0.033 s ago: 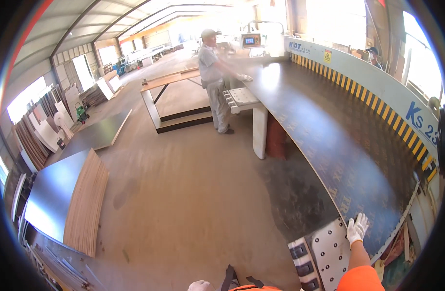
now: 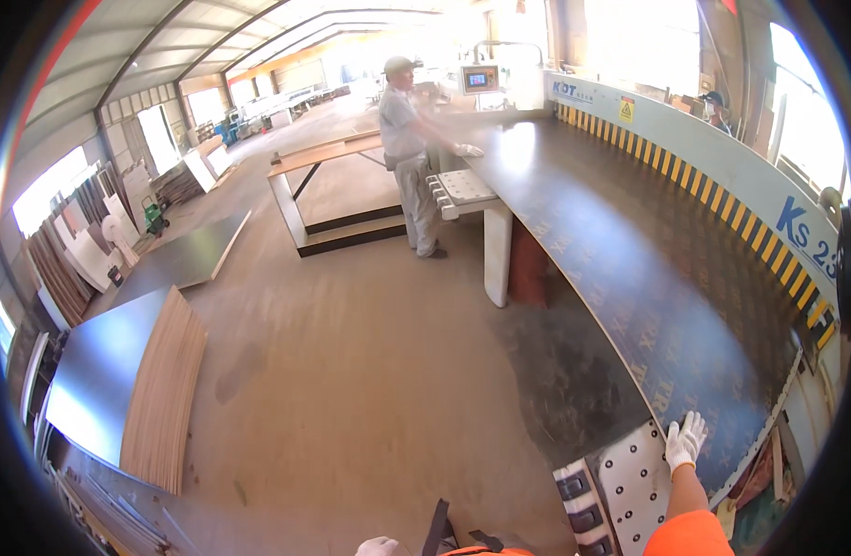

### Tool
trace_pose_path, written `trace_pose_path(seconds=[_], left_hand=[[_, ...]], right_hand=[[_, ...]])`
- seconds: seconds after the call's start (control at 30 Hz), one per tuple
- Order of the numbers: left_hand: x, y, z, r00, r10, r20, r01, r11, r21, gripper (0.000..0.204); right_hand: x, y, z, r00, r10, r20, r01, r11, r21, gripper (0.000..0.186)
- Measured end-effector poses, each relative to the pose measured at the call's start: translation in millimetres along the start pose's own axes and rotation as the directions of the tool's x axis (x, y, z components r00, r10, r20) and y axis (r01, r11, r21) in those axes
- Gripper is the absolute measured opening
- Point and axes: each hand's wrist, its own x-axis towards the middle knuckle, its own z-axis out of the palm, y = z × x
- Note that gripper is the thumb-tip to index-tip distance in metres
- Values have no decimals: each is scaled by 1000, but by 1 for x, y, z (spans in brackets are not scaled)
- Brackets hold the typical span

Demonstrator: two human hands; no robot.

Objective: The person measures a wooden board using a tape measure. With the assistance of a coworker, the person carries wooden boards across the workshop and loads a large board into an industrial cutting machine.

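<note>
My right hand [image 2: 687,439], in a white knit glove, lies on the near left corner of a long dark film-faced panel [image 2: 629,287]. Its fingers are stretched out and apart, touching the panel's top. Beneath that corner is a pale support table with roller balls [image 2: 632,486]. My left hand [image 2: 381,547], gloved too, barely shows at the lower edge, its fingers mostly hidden. The panel runs away along a large saw machine [image 2: 712,153] with a yellow-black striped edge. At its far end a co-worker [image 2: 409,153] rests a gloved hand on it.
A second support table [image 2: 462,184] holds the panel's far part. Stacked panels [image 2: 119,371] with pale edges stand on the floor at left, another dark sheet [image 2: 189,255] behind them. A low frame [image 2: 342,190] stands behind the co-worker, a control screen [image 2: 479,80] beyond.
</note>
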Motion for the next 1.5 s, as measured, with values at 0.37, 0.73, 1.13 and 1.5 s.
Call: trace_pose_path(seconds=[0.37, 0.73, 1.13, 1.5], left_hand=[[190, 88, -104, 971, 87, 221, -185, 861, 474, 48], [415, 460, -101, 857, 237, 458, -503, 582, 639, 50], [585, 838, -108, 416, 767, 489, -851, 139, 506, 43], [763, 1095, -98, -91, 794, 601, -807, -413, 423, 94]], right_hand=[[12, -23, 4, 990, 138, -4, -138, 988, -65, 72], [116, -192, 16, 999, 37, 18, -38, 997, 67, 85], [405, -448, -52, 934, 203, -295, -22, 855, 517, 63], [425, -560, -89, 937, 158, -310, 39, 837, 545, 69]])
